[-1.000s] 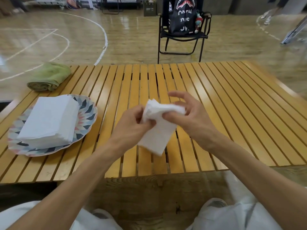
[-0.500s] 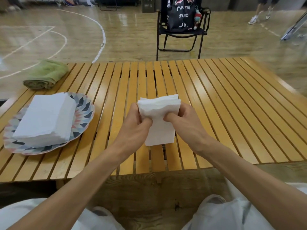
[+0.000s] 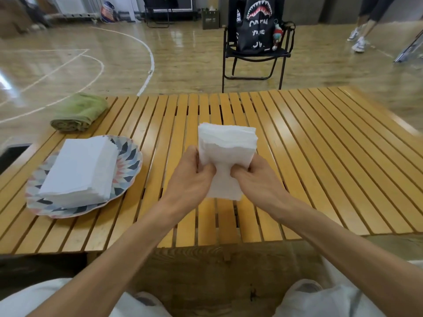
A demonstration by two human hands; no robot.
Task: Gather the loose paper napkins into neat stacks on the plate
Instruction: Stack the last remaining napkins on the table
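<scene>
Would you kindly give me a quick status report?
Both hands, left hand and right hand, grip napkin bundle above table. Stack sits on plate. Path unobstructed.

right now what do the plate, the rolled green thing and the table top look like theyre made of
Round patterned plate: glossy, thin wavy rim, likely melamine or glazed ceramic; cannot tell which. Rolled green cloth: soft, fuzzy surface, probably terry towel. Slatted yellow table top: parallel strips with gaps and sheen, seemingly varnished wood or bamboo.
</scene>
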